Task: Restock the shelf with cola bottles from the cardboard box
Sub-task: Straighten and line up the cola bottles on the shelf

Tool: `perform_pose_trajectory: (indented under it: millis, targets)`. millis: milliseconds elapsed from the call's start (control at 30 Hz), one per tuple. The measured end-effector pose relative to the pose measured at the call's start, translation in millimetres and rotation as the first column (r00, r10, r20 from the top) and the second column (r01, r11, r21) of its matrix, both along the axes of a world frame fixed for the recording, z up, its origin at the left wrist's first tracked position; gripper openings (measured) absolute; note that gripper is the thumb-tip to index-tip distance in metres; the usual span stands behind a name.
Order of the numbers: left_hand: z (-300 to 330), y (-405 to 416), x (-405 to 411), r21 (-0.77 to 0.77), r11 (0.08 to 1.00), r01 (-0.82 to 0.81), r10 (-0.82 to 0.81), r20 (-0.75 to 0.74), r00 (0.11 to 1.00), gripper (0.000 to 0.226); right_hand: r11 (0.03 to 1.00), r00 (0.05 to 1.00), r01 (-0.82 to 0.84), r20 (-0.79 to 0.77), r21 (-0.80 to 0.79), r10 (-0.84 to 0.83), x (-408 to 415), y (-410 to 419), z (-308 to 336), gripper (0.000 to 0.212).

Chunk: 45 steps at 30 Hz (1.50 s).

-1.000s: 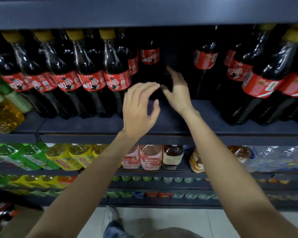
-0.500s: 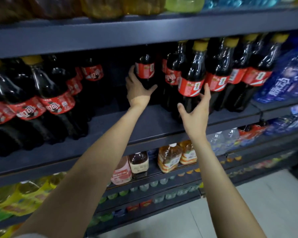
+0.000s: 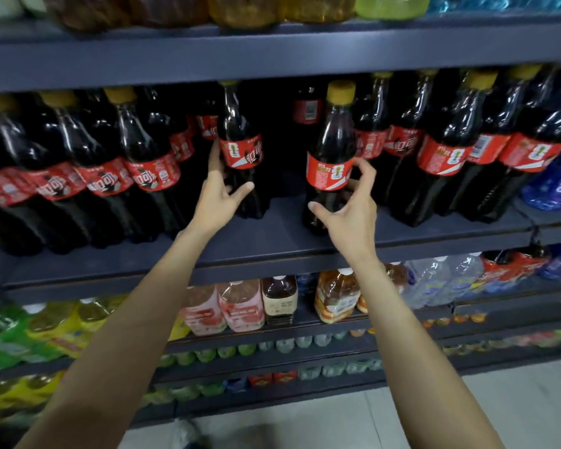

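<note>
Lining dark shelf (image 3: 272,241): cola bottles (image 3: 331,157).

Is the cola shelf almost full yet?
Mostly. Rows of cola bottles already stand along the shelf. The left hand holds one bottle and the right hand reaches round another. The dark gap between them looks left to fill. The box is out of view.

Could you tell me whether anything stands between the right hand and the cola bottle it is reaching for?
Nothing visible does. The right hand is already at the front cola bottle, thumb on its left side and fingers curling round its right. The neighbouring bottles stand further right and behind.
</note>
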State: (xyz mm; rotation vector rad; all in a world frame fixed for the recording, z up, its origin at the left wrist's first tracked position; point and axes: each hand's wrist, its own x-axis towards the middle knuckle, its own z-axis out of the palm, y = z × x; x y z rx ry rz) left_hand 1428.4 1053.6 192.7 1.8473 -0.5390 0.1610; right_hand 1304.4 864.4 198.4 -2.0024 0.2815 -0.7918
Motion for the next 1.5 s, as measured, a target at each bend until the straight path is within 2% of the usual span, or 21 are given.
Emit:
perform_pose_trajectory:
  millis: [100,200,267,333,400,500,633,833,1033,1133,1200,1267,1333,1400,1433,1500]
  targets:
    - [5.4,5.8,1.0,0.001,0.999,0.042,-0.042,0.014,0.999,0.098,1.000,1.000,-0.027,-0.012,-0.001,0.027,16.7,19.5,6.0,0.086]
    - [10.4,-4.0,-2.6,0.007,1.000,-0.018,0.017,0.045,0.999,0.106,1.000,0.999,-0.019,-0.039,-0.012,0.018,28.2,31.3,8.9,0.085]
    - [12.0,-14.6,-10.1,0.076,0.971,-0.226,0.216,0.121,0.969,0.111,1.000,0.999,-0.003,-0.047,-0.026,0.002,33.0,35.3,7.8,0.084]
    - [13.9,-23.9,-18.9,0.167,0.862,-0.479,0.437,0.236,0.868,0.113,0.999,0.999,0.013,-0.051,-0.042,-0.015,36.0,36.6,5.9,0.084]
    - [16.8,-29.6,-24.3,0.215,0.779,-0.589,0.511,0.326,0.795,0.109,0.999,0.998,0.019,-0.051,-0.047,-0.021,37.4,36.1,4.5,0.083]
    - [19.3,-31.1,-21.6,0.254,0.763,-0.594,0.505,0.339,0.794,0.100,0.999,0.999,0.005,-0.053,-0.043,-0.008,37.1,35.1,4.8,0.084]
    - [19.0,-26.6,-10.7,0.227,0.749,-0.623,0.530,0.359,0.768,0.093,0.998,0.998,-0.049,-0.045,-0.043,0.047,38.1,37.0,5.8,0.084]
    - [15.6,-21.2,-3.0,0.268,0.650,-0.711,0.548,0.483,0.683,0.097,0.994,0.995,-0.095,-0.042,-0.062,0.093,46.5,49.1,6.5,0.083]
    - [15.1,-15.6,-4.6,0.312,0.626,-0.714,0.503,0.539,0.676,0.096,0.989,0.991,-0.129,-0.052,-0.078,0.125,51.5,63.5,6.2,0.083]
    - [20.4,-12.2,-19.7,0.241,0.725,-0.645,0.477,0.501,0.723,0.090,0.987,0.989,-0.143,-0.049,-0.078,0.140,52.5,70.2,5.9,0.083]
    - [20.6,-3.9,-39.5,0.156,0.816,-0.556,0.440,0.455,0.774,0.081,0.982,0.986,-0.165,-0.040,-0.090,0.162,52.2,76.0,5.3,0.082]
    - [15.7,11.0,-62.1,0.051,0.865,-0.498,0.424,0.456,0.783,0.068,0.974,0.981,-0.193,-0.035,-0.121,0.190,53.0,84.5,5.0,0.084]
    - [9.2,28.5,-79.0,-0.044,0.838,-0.543,0.481,0.527,0.700,0.052,0.967,0.979,-0.203,-0.039,-0.153,0.199,55.9,95.7,4.5,0.086]
    - [4.9,43.8,-80.8,-0.112,0.762,-0.637,0.579,0.557,0.595,0.045,0.968,0.983,-0.185,-0.041,-0.172,0.180,59.6,108.8,4.4,0.088]
    - [3.6,49.7,-76.4,-0.133,0.723,-0.678,0.629,0.534,0.566,0.048,0.970,0.986,-0.164,-0.041,-0.182,0.159,61.4,115.2,4.4,0.089]
    - [1.5,57.4,-65.8,-0.122,0.685,-0.718,0.680,0.462,0.570,0.059,0.972,0.993,-0.114,-0.043,-0.208,0.107,64.5,126.1,4.4,0.092]
